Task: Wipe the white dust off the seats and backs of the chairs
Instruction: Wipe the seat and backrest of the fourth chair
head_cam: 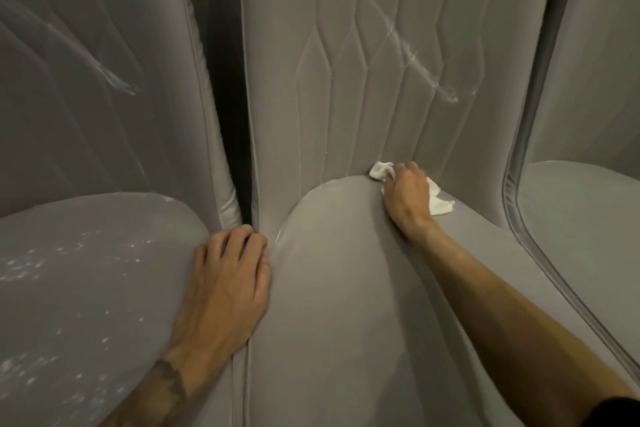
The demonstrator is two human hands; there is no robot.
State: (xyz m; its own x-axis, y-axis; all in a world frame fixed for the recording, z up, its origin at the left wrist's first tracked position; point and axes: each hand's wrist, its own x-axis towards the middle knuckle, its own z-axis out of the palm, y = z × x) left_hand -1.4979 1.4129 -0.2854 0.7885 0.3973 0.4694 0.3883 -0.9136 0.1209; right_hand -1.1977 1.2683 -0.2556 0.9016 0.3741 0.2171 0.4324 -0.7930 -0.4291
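**Cloth working the crease, plenty of dust left to chase**

The white cloth (412, 187) sits right at the back of the middle chair's seat (346, 288), pressed into the crease where seat meets backrest, at about one o'clock from frame centre. The right hand (407, 196) is on top of it, fingers curled tight around the bunched fabric, a corner spilling out either side. That seat looks largely clean from here, just a faint pale line along its left edge. Up at one o'clock, though, the middle backrest (381, 62) carries long white streaks crossing its quilted seams, untouched by the look of it. Over at seven o'clock, the left hand (227, 274) lies flat with fingers relaxed, gripping nothing, braced over the gap between two seats. The left chair's seat (86, 288) beneath it is speckled with white patches, and its backrest (86, 80) at ten o'clock shows a smear too. My read: early going, one seat nearly done.
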